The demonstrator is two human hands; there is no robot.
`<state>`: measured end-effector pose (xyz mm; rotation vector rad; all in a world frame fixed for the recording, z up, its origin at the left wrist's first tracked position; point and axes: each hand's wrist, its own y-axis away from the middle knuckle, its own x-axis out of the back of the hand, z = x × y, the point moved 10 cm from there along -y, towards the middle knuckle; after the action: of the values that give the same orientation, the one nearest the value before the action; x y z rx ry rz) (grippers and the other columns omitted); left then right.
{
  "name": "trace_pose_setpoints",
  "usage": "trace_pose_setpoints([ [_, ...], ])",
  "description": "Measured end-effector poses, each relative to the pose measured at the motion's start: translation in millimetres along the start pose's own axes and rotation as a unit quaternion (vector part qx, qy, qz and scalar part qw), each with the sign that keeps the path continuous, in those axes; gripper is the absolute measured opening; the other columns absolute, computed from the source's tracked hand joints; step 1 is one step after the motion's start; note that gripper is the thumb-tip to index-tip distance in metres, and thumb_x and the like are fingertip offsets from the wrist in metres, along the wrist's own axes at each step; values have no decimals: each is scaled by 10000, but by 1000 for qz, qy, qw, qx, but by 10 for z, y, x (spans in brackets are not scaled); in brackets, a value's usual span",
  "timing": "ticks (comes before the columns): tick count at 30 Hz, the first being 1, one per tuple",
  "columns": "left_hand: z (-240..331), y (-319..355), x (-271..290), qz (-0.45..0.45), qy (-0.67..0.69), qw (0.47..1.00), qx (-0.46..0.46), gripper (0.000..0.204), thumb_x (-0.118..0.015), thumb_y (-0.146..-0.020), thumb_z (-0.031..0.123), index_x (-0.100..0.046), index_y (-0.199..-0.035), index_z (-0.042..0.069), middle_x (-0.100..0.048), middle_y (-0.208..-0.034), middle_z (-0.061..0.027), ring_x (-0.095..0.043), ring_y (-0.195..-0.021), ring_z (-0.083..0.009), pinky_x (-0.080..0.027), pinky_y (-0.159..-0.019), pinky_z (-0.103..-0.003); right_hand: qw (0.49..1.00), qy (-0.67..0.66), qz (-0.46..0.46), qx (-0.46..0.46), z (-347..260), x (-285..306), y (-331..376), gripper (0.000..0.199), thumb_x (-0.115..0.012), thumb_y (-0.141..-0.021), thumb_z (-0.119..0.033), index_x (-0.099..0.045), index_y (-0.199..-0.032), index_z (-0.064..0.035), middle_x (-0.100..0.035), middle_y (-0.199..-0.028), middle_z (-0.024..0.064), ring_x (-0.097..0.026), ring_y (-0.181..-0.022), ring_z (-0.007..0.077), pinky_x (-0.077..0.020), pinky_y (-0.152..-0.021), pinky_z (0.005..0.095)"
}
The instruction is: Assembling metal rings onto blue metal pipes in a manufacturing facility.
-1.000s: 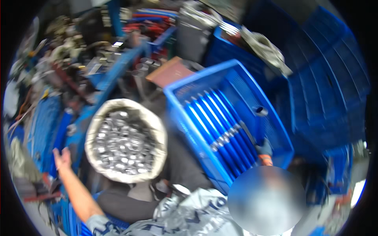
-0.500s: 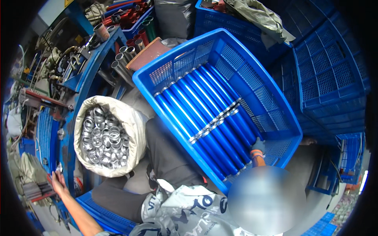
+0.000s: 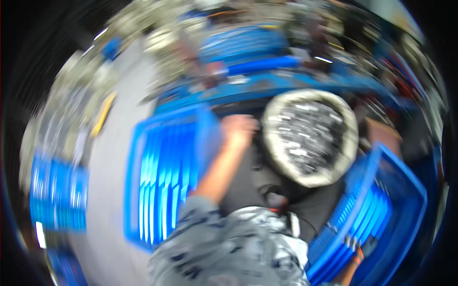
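Observation:
The view is smeared by motion. My left hand (image 3: pixel 238 128), bare, is over my lap between the left blue crate (image 3: pixel 130 190) and the sack of metal rings (image 3: pixel 312 181); its fingers are too blurred to read. Low in the right blue crate (image 3: pixel 414 190), my right hand (image 3: pixel 368 247) wears a dark glove with an orange band at the wrist. It is beside the silver ends of blue tubes (image 3: pixel 369 214), and whether it grips one is unclear. More blue tubes (image 3: pixel 164 176) lie side by side in the left crate.
Behind the sack runs a blue workbench (image 3: pixel 229 95), with a single blue tube (image 3: pixel 262 65) lying across it. A reddish-brown panel (image 3: pixel 383 136) stands between sack and right crate. Farther left are stacked blue crates (image 3: pixel 59 195) and grey floor (image 3: pixel 114 105).
My view has swung left, bringing the left crate of tubes into sight. The left hand now appears beside that crate; the right hand is still at the right crate's tubes.

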<state>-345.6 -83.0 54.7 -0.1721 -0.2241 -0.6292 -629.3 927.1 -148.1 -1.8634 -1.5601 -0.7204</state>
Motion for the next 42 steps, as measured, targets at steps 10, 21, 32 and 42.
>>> trace_pose_setpoints([
  [10,-199,1467,2522,246,-33,967,-49,289,-866,-1012,159,-780,-1257,32,-795,-1251,-145,-793,-1175,-296,-619,-1039,-421,803,-181,-351,446,-6923,-3553,1369,596,-707,-1119,-32,-560,-1696,-22,-536,-1757,205,-516,-1620,337,-398,-1350,448],
  [21,-1885,5522,5977,473,-531,653,258,662,-813,-1061,441,-630,-1481,-37,-662,-1466,-302,-654,-1330,-514,-529,-1154,-585,772,-22,-580,260,-6639,-5848,1966,594,-713,-1086,-524,-748,-1471,-74,-753,-1470,200,-724,-1270,388,-523,-1147,625],
  [32,-1987,5990,6100,368,-393,773,335,881,-912,-915,580,-678,-1512,-25,-712,-1485,-281,-686,-1391,-450,-544,-1222,-507,610,12,-358,707,-7447,-5246,2598,639,-683,-1098,-590,-737,-1519,-112,-742,-1513,224,-683,-1397,433,-523,-1187,578],
  [42,-1450,5272,5649,226,-237,825,460,951,-968,-800,714,-768,-1397,2,-768,-1386,-247,-729,-1309,-377,-569,-1140,-484,699,266,-365,554,-6707,-4745,1549,797,-754,-958,-758,-783,-1415,-105,-826,-1295,246,-795,-1183,473,-634,-979,595],
])
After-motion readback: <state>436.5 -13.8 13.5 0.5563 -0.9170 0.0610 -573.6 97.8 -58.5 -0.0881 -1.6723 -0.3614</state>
